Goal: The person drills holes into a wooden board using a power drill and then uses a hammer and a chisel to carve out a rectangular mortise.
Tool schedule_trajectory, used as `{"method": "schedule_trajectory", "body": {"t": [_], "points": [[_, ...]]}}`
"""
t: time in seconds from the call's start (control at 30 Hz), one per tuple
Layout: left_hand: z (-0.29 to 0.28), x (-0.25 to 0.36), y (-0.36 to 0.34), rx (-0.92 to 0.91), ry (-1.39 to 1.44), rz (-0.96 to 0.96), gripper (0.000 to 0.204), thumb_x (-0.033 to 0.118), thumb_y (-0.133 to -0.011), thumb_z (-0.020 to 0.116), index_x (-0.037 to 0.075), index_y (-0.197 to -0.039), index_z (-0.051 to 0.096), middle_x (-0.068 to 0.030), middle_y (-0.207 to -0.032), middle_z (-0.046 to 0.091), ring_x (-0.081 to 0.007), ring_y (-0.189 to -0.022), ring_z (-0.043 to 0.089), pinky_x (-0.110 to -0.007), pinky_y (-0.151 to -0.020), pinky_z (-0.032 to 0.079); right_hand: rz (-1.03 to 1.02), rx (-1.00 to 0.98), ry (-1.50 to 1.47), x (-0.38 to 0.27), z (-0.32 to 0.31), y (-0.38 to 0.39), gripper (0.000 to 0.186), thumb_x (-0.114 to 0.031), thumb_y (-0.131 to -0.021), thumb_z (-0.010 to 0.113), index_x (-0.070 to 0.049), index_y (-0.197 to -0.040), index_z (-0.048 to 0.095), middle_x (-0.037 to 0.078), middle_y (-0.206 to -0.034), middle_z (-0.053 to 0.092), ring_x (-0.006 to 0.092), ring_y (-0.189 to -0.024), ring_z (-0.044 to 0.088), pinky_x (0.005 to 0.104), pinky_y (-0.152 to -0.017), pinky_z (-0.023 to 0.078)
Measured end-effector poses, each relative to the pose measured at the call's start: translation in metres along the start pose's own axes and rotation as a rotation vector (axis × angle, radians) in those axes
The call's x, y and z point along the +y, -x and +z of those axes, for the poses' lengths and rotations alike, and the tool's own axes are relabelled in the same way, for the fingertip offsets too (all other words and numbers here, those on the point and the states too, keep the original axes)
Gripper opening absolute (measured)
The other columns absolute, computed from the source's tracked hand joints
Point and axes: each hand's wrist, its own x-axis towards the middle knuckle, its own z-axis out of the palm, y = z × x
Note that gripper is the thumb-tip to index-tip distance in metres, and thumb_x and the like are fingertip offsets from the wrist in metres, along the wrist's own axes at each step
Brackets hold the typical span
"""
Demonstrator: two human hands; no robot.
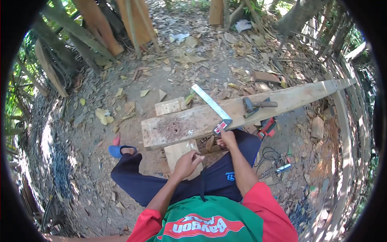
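A long wooden beam (179, 117) lies across in front of me, rising toward the far right, with a dark hole and loose shavings near its left end. My right hand (227, 140) is closed on the handle of a try square (211, 104) at the beam's near edge. The square's metal blade lies across the beam's top and juts past the far edge. My left hand (187, 164) holds nothing, its fingers loosely bent and the thumb apart, above a pale board (173, 154) under the beam. A hammer (249, 107) rests on the beam right of the square.
A red power tool (267, 128) is on the ground right of my knee, near a dark cable (266, 159). Wood blocks (317, 127) and dry leaves litter the dirt. Upright planks (137, 22) and poles stand at the back left. A rail fence (342, 149) runs along the right.
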Motion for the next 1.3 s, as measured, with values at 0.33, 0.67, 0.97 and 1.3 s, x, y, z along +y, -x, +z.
{"method": "schedule_trajectory", "body": {"t": [0.33,0.67,0.97,1.3], "points": [[0.081,-0.02,-0.1,0.066,0.594,-0.383,0.047,0.045,-0.094,0.06,-0.001,-0.097,0.062,-0.0085,-0.08,0.065,-0.0136,-0.07,0.062,-0.029,-0.062,0.049,0.054,-0.296,-0.74,0.014,0.018,0.016,0.032,-0.04,-0.098,0.056,-0.01,-0.089,0.062,0.0,-0.066,0.06,0.0076,-0.051,0.054,0.0211,-0.04,0.036],[0.095,0.053,-0.133,-0.106,0.297,-0.329,0.061,0.047,-0.094,0.053,-0.004,-0.062,0.063,-0.0126,-0.049,0.057,-0.0208,-0.046,0.06,-0.036,-0.047,0.045,0.007,-0.376,-1.04,0.037,-0.001,0.053,0.032,-0.039,-0.1,0.05,-0.013,-0.085,0.058,-0.001,-0.065,0.054,0.0106,-0.05,0.047,0.0251,-0.042,0.032],[0.121,0.052,-0.182,-0.187,0.065,-0.283,0.041,0.036,-0.086,0.055,-0.001,-0.08,0.073,-0.0141,-0.064,0.069,-0.0259,-0.062,0.07,-0.037,-0.067,0.054,-0.129,-0.276,-0.881,0.055,-0.041,0.131,0.022,-0.03,-0.1,0.052,-0.009,-0.097,0.056,-0.001,-0.063,0.046,0.0085,-0.051,0.042,0.0229,-0.045,0.033],[0.051,0.017,-0.136,0.097,-0.265,-0.308,0.047,0.038,-0.078,0.063,-0.007,-0.085,0.07,-0.033,-0.088,0.066,-0.0452,-0.086,0.067,-0.05,-0.078,0.052,-0.184,-0.291,-0.818,0.067,-0.054,0.136,0.016,-0.024,-0.097,0.058,-0.008,-0.097,0.056,-0.001,-0.065,0.051,0.0074,-0.053,0.048,0.0217,-0.045,0.037]]}}
